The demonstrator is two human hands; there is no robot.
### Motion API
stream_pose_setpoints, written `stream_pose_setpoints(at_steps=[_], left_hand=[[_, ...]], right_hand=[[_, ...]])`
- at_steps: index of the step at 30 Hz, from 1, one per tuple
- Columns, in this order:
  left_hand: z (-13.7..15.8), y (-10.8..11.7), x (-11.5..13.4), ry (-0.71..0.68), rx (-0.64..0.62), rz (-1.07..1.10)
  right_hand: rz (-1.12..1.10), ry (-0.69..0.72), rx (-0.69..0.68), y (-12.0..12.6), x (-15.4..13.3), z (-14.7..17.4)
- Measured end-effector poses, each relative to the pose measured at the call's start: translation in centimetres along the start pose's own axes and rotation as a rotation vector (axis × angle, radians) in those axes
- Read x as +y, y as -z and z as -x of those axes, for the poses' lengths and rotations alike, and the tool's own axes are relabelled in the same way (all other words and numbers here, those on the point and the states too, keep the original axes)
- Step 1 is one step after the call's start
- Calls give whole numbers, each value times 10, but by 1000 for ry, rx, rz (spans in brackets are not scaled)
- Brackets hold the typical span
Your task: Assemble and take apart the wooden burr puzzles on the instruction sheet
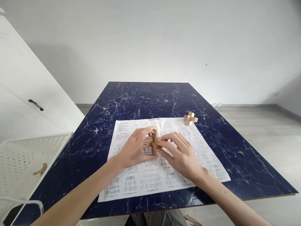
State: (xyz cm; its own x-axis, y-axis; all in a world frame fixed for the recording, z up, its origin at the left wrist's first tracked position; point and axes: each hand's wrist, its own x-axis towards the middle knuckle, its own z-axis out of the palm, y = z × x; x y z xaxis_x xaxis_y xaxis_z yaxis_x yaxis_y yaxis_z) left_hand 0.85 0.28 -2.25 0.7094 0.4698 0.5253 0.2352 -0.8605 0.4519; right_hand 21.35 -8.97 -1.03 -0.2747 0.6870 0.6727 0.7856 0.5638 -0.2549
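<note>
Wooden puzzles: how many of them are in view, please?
3. One puzzle sits between both hands over the sheet. One assembled puzzle lies at the sheet's far right corner. One loose piece lies in the white tray on the left. Others may be hidden.

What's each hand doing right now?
Left hand: closed on the wooden puzzle, gripping its left side.
Right hand: fingers closed on the same puzzle from the right.
</note>
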Motion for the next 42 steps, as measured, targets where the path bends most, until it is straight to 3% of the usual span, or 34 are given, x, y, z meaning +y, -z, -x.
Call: stream_pose_setpoints(at_steps=[11, 20, 28, 42], left_hand=[[0, 6, 5, 1, -8, -5], [-1, 5, 10, -39, 40, 42], [-3, 7, 7, 4, 22, 54], [-3, 0, 12, -6, 67, 169]], right_hand=[[221, -6, -3, 5, -2, 7], [257, 5, 64, 6, -6, 8], [276, 98, -33, 11, 0, 2], [336, 44, 3, 22, -4, -3]])
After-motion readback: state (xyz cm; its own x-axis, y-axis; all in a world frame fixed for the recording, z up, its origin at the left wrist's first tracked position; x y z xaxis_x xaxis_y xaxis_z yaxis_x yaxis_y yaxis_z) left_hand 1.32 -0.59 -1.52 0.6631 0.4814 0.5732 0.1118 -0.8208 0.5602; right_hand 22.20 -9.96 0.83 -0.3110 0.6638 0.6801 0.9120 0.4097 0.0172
